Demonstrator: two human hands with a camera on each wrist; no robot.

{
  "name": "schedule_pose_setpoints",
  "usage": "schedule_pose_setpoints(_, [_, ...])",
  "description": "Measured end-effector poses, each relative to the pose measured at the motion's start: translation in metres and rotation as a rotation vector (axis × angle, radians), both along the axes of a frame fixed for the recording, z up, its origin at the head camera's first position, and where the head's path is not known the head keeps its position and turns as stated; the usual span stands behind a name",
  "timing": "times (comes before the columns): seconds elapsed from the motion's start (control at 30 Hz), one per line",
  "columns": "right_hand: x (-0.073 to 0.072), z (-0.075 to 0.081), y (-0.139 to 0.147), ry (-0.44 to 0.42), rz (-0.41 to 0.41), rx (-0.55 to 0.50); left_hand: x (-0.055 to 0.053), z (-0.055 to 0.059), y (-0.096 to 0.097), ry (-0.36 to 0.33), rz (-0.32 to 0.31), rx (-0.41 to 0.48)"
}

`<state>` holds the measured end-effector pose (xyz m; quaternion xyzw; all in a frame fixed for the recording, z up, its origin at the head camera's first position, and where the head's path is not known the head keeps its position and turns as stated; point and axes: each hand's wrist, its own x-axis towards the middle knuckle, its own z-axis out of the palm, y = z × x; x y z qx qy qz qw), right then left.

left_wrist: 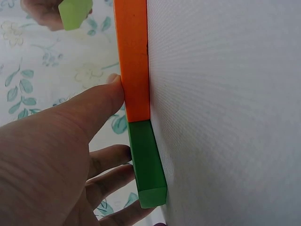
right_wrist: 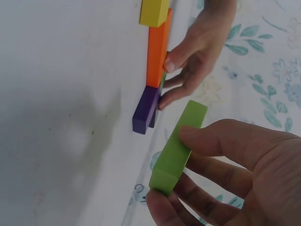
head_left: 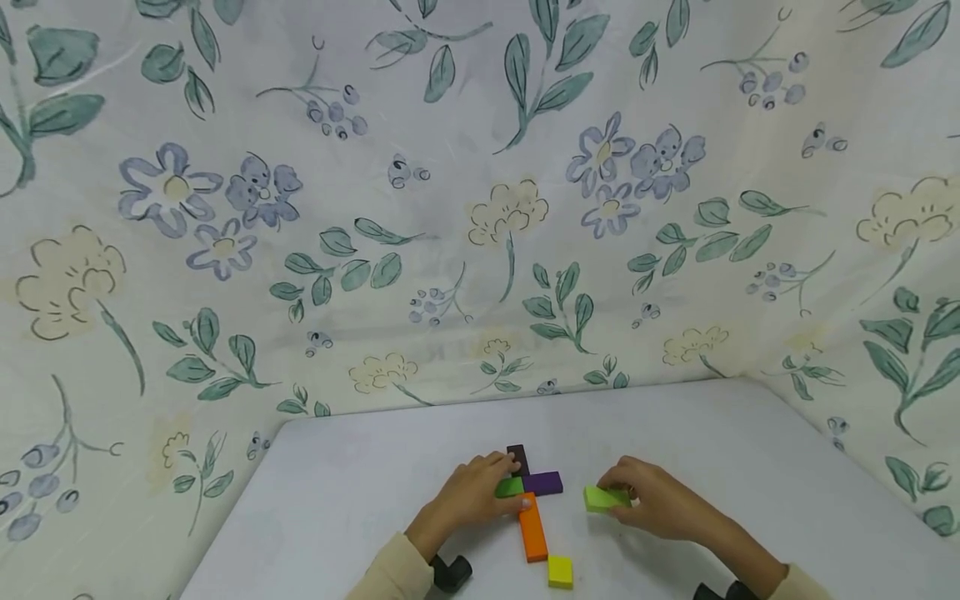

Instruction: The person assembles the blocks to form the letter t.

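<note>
In the head view my left hand (head_left: 471, 490) lies over a green block (head_left: 510, 487). Its thumb touches an orange block (head_left: 533, 535), and its fingertips reach a dark brown block (head_left: 519, 458). A purple block (head_left: 543, 483) extends rightward from the group. At the orange block's near end sits a yellow block (head_left: 560, 572). My right hand (head_left: 660, 502) pinches a light green block (head_left: 604, 499) between thumb and fingers, to the right of the group. The right wrist view shows this light green block (right_wrist: 178, 146) held apart from the others.
The blocks lie on a white tabletop (head_left: 360, 500). Behind it and along its sides hangs a floral cloth (head_left: 450, 208). Black devices (head_left: 452, 573) sit at both wrists, beside the light sleeves (head_left: 397, 571).
</note>
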<state>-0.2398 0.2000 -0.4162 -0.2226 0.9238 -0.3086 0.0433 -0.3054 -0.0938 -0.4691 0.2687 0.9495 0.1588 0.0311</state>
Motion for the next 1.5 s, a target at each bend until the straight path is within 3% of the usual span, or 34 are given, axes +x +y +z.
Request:
schedule_pose_setpoints(0.77, [0.016,-0.016,-0.005,-0.073,0.104,0.004,0.002,0.007,-0.001,-0.013,0.006,0.012])
schedule_pose_setpoints(1.0, [0.018,-0.019,-0.006,-0.095,0.133,-0.015,0.003,0.004,0.000,-0.039,0.015,0.009])
schedule_pose_setpoints(1.5, [0.021,-0.023,-0.008,-0.123,0.159,0.010,0.002,0.001,0.001,-0.017,0.015,-0.008])
